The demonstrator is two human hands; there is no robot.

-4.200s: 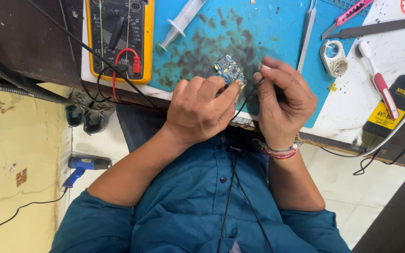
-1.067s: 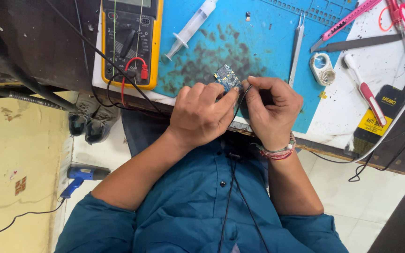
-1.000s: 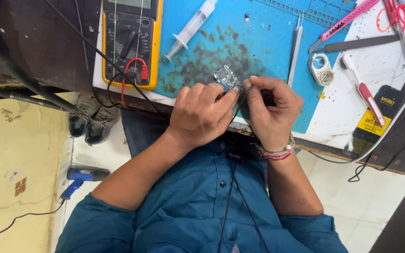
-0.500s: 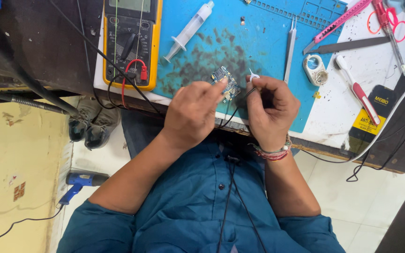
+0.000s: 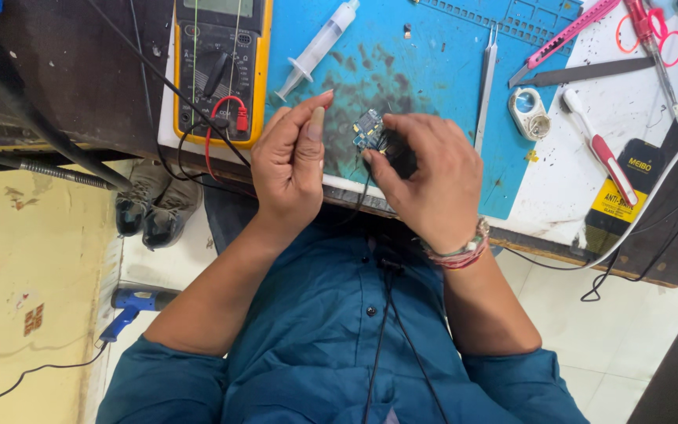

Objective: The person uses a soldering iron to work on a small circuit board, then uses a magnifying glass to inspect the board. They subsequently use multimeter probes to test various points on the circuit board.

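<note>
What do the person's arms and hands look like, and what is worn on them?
Both forearms are bare, with blue shirt sleeves rolled up near the elbows. The right hand has a multicoloured thread band around the wrist. The left hand wears no glove, ring or band that shows.

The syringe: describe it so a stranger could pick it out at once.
Start at the blue work mat on the bench. At its upper left part, just right of the yellow multimeter, lies the syringe, slanted. It is the only clear plastic tube there; the tweezers nearby are thin metal.
</note>
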